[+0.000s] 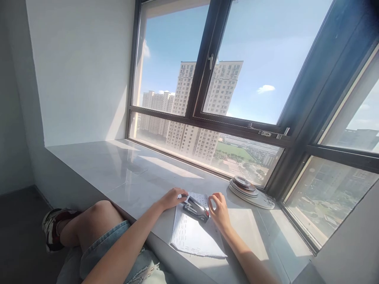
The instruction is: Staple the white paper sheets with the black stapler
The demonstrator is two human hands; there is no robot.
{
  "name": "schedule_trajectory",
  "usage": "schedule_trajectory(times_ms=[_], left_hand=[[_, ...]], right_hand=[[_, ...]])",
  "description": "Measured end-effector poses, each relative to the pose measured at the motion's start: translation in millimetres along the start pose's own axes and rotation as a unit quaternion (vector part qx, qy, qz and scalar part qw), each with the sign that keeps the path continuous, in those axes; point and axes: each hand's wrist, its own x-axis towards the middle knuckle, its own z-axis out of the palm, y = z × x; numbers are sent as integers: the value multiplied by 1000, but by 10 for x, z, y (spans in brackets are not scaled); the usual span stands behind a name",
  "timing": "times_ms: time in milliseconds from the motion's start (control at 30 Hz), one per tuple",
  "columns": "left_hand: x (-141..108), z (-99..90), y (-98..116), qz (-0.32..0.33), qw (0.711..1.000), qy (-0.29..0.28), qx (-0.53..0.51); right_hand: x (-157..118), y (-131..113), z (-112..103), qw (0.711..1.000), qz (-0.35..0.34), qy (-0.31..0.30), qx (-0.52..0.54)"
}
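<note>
A silver and black staple gun (196, 209) with a red spot near its right end is over the upper part of some printed paper sheets (197, 238). My left hand (174, 198) is closed, thumb and fingers pinched at the dark left end of the staple gun. On the other side, my right hand (219, 207) has its fingers curled toward the thumb, close beside the red-spotted end. Whatever is between those right fingertips is too small to make out. The sheets lie on the pale windowsill, with their lower edge toward me.
A stack of plates (244, 188) stands to the right, near the window corner. The glossy tiled sill (118, 169) runs left to a white wall. Dark window frames (242, 124) border the far side. My bent leg (89, 225) is below the sill's front edge.
</note>
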Motion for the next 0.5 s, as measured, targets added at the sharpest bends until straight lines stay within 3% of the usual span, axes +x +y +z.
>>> schedule_trajectory(times_ms=[233,500], left_hand=[[-27,3,51,-12,997,-38,-63],[-18,-17,64,-31,996,-37,-72]], right_hand=[[-20,-93,31,996,-36,-54,61],[-16,-103,9,996,-22,-54,72]])
